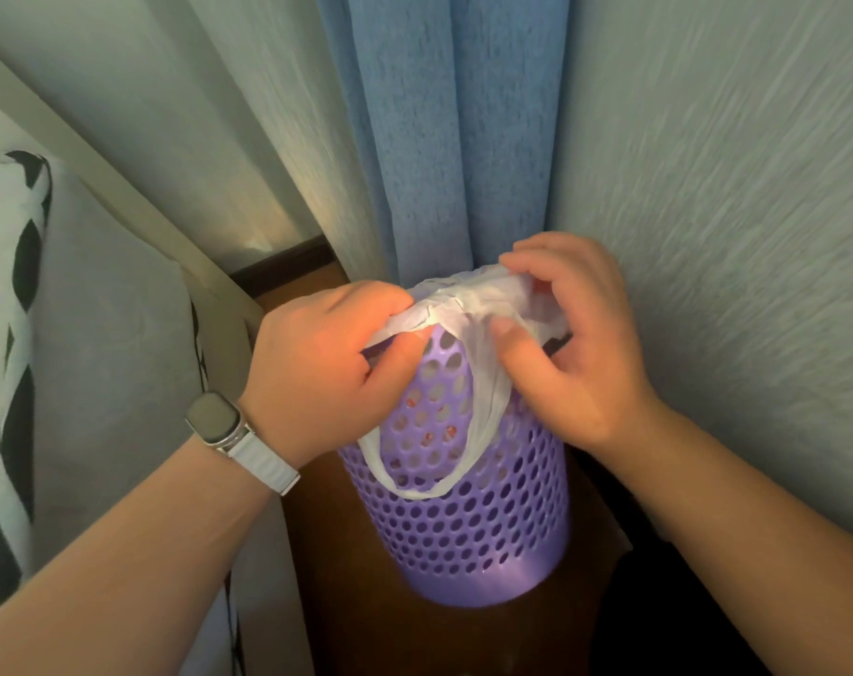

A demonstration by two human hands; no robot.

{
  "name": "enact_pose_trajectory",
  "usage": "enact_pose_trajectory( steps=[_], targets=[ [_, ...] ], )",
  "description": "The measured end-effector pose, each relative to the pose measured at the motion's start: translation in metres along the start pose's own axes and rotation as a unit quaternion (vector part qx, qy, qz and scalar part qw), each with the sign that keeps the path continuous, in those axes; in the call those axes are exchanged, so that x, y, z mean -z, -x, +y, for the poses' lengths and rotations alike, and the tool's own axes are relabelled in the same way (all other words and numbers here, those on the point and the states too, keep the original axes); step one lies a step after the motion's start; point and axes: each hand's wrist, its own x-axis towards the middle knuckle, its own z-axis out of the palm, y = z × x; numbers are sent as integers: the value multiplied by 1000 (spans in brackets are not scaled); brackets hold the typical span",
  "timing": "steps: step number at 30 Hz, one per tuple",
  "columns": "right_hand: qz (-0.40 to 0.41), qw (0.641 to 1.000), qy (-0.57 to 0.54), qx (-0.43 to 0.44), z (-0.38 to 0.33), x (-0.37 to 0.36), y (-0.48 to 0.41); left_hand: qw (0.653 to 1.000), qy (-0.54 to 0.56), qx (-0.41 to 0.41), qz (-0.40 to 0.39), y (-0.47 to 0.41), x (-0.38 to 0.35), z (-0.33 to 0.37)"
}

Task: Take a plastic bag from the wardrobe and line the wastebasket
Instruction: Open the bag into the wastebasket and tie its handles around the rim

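A purple wastebasket with round holes stands on the brown floor in a corner. A thin white plastic bag is bunched over its rim, and one handle loop hangs down the outside of the near wall. My left hand, with a watch on the wrist, pinches the bag at the rim's left side. My right hand grips the bag at the rim's right side, thumb pressed on the plastic. The basket's opening is mostly hidden behind both hands and the bag.
A blue curtain hangs right behind the basket. A pale textured wall closes in on the right. To the left are a white bed frame and grey bedding with a black-and-white pillow. The floor gap is narrow.
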Motion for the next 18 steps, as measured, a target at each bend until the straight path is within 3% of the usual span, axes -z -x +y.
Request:
enact_pose_trajectory(
  steps=[9, 18],
  targets=[
    [2, 1000, -18, -25, 9, -4, -1, 998, 23, -50, 23, -2, 5, 7],
    [22, 999, 14, -46, -9, -6, 1, 999, -41, -9, 2, -6, 0, 16]
  ],
)
